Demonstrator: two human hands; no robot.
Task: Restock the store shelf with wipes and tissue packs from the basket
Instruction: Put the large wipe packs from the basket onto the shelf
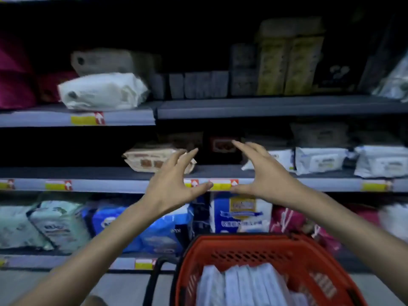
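We are between packs. Both hands are empty and raised in front of the middle shelf [106, 172], so we judge that the step in hand is sizing up a free spot rather than carrying stock.

The left hand [174, 184] and right hand [265, 175] face each other, palms inward. The fingers are straight and spread and the thumbs stretch toward one another, near but not touching, over the price strip [110, 185] on the shelf's front edge. Neither hand grips or touches anything. Both forearms reach up and forward from the lower corners of the view, with the wrists roughly level.

The gap the hands frame lies midway along the shelf. A beige pack [143, 159] sits at its left, just behind the left fingertips, and a row of white packs [320, 160] runs toward the right end. A dark box [223, 146] stands at the back of the gap, and the front edge there looks bare.

The stock to be shelved is below. The red basket [242, 240] stands on the floor beneath the hands, and pale packs [242, 283] stand on edge inside it, pressed side by side.

The next move, as we judge it, calls for lowering the hands into the basket and closing them round one pack. The pack then has to be lifted clear of the rim and set flat in that gap, without nudging the beige pack off the front edge.
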